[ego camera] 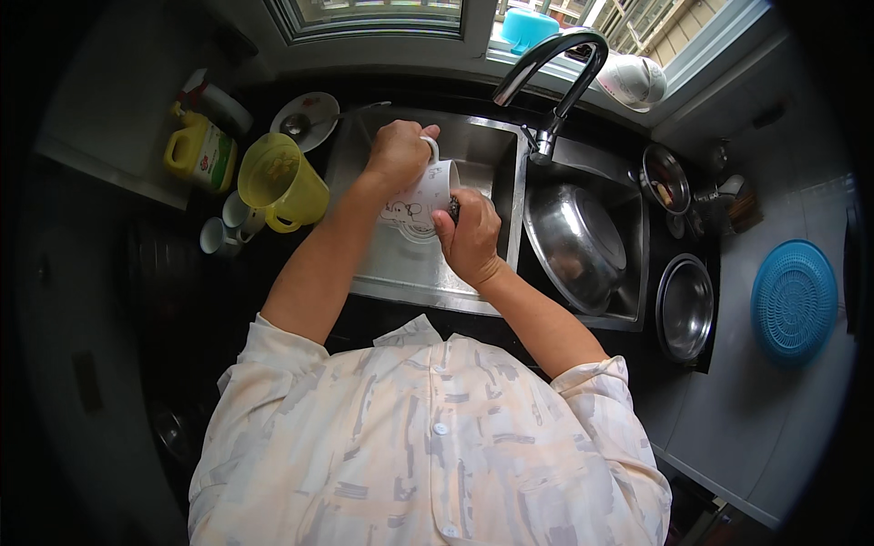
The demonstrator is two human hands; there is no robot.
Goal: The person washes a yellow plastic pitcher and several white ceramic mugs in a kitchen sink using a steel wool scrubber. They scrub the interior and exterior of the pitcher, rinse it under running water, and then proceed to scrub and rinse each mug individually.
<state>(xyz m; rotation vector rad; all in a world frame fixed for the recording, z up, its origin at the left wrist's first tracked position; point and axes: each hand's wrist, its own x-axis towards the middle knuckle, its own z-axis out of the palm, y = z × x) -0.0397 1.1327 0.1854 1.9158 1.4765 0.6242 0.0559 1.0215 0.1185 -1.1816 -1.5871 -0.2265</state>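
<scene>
Over the left basin of a stainless steel double sink (410, 273), my left hand (403, 153) grips a tilted white mug (418, 198) with line drawings on its side. The mug's handle (432, 149) shows beside my fingers. My right hand (472, 232) is closed around a dark scrubber, probably steel wool (453, 209), at the mug's rim. Most of the scrubber is hidden by my fingers and thumb. Under the mug, a pale round dish (418, 233) is partly visible.
The faucet (544, 140) arches above the sink's divider. A large steel bowl (577, 252) leans in the right basin. At left stand a yellow jug (283, 181), several cups (217, 235), a detergent bottle (198, 150) and a plate (314, 109) with a ladle (295, 125). Steel bowls (685, 307) line the right counter.
</scene>
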